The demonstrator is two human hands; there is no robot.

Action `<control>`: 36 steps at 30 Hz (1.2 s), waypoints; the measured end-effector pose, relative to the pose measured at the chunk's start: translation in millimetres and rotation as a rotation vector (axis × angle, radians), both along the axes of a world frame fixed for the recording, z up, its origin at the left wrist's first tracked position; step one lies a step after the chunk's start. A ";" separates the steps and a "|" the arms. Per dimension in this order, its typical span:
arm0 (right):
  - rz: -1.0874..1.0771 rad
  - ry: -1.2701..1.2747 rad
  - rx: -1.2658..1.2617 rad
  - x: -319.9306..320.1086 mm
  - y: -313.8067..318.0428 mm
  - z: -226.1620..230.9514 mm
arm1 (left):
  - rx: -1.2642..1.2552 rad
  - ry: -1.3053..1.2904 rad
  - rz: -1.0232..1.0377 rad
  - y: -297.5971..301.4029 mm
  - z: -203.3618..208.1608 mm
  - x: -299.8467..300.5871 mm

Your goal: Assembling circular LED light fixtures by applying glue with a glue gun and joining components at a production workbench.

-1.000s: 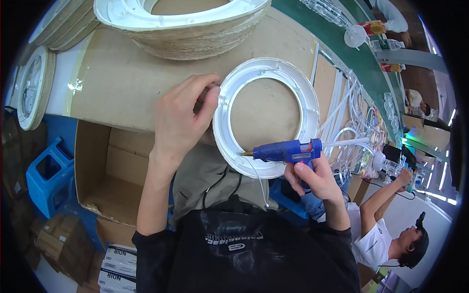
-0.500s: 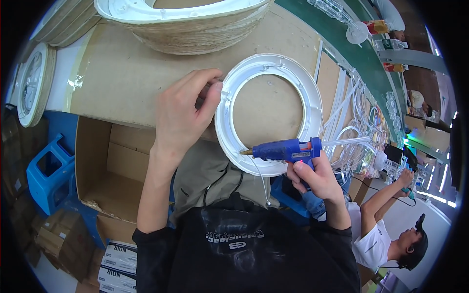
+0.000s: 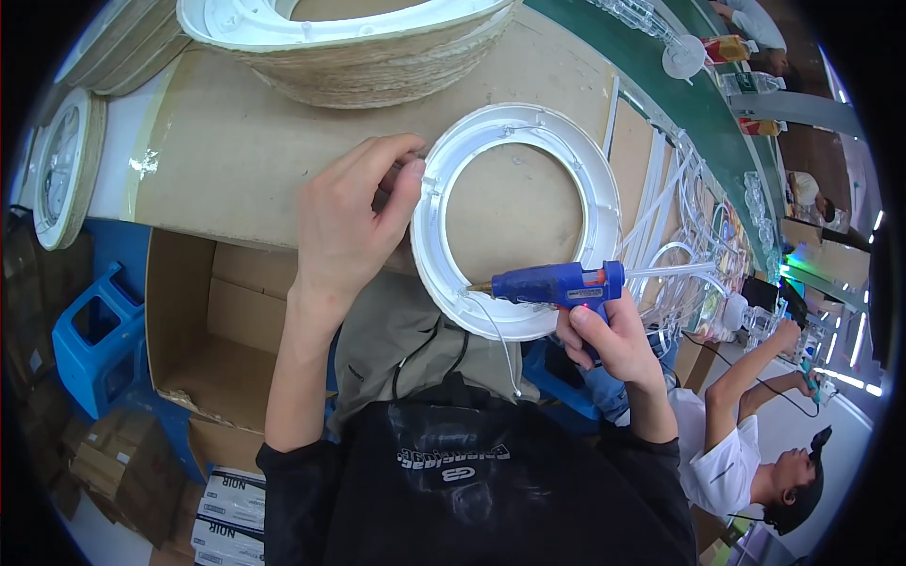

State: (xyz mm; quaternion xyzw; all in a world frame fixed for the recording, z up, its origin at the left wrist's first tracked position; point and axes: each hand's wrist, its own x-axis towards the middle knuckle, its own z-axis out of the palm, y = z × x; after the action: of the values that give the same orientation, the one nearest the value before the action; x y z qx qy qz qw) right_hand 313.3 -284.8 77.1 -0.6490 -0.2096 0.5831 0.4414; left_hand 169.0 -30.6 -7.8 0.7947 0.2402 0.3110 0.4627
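The ring [image 3: 429, 226] was held over the counter's near edge [image 3: 222, 219] by the left hand [image 3: 351, 209], the glue gun [image 3: 543, 285] by the right hand [image 3: 612, 341]. If either was bumped, the wire [image 3: 510, 361] might be glued crooked.

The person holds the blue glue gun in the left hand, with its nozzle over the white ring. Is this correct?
One detail is wrong: the head view shows the right hand holding the blue glue gun, with its nozzle over the white ring.

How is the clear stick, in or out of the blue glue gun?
Partly in: the clear stick pokes out behind the blue glue gun, its front end hidden.
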 end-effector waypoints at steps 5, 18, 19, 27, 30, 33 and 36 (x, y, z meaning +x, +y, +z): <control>0.011 -0.023 0.016 2.8 -4.3 -2.3 | 0.022 -0.014 0.012 -0.7 -0.4 0.9; -0.240 -0.320 -0.053 -22.6 -72.9 25.0 | -0.024 0.024 0.039 -0.8 3.6 0.6; -0.259 -0.317 -0.051 -26.6 -78.6 24.5 | -0.025 0.018 0.030 -1.4 2.8 1.1; -0.251 -0.330 -0.047 -38.8 -85.1 13.4 | -0.001 0.053 0.072 -1.8 2.0 1.7; -0.246 -0.312 -0.065 -37.9 -85.7 11.8 | 0.005 0.053 0.079 -1.6 0.4 2.8; -0.211 -0.359 -0.071 -36.6 -87.6 9.5 | -0.030 0.018 0.068 -1.6 -0.9 3.1; -0.198 -0.392 -0.057 -37.8 -89.2 7.7 | -0.006 0.022 0.075 -1.9 1.6 1.5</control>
State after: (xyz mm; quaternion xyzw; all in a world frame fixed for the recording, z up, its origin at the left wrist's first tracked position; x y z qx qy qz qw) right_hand 275.5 -374.0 84.8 -0.7796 -0.2102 0.4050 0.4290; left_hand 170.5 -32.5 -6.2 0.7871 0.2761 0.3187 0.4502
